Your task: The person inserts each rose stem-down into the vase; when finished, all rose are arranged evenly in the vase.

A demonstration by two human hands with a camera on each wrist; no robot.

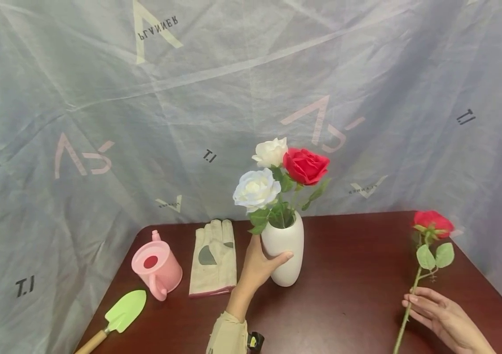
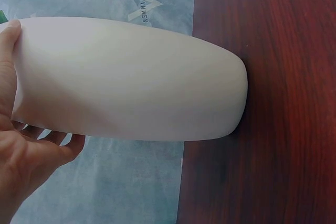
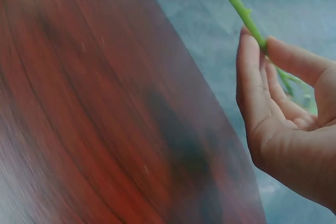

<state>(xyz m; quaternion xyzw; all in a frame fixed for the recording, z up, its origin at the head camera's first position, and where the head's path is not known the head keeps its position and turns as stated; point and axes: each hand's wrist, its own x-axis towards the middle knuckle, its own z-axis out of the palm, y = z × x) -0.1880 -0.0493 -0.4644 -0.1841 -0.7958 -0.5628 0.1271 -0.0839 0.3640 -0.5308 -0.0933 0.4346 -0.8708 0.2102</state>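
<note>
A white vase (image 1: 287,250) stands upright on the table, holding a red rose (image 1: 306,166), a cream rose (image 1: 271,152) and a pale blue-white rose (image 1: 257,189). My left hand (image 1: 257,265) grips the vase from its left side, thumb across the front; in the left wrist view the thumb and fingers lie around the upper part of the vase (image 2: 131,80). At the right, my right hand (image 1: 443,312) pinches the stem of another red rose (image 1: 433,225), its bloom up. The right wrist view shows the green stem (image 3: 239,6) between thumb and fingertips.
Left of the vase lies a pair of cream work gloves (image 1: 213,258). A pink watering can (image 1: 162,268) stands beside them, and a green hand trowel (image 1: 126,310) with a wooden handle lies nearer. Grey printed cloth (image 1: 233,98) hangs behind the dark red table (image 1: 343,275).
</note>
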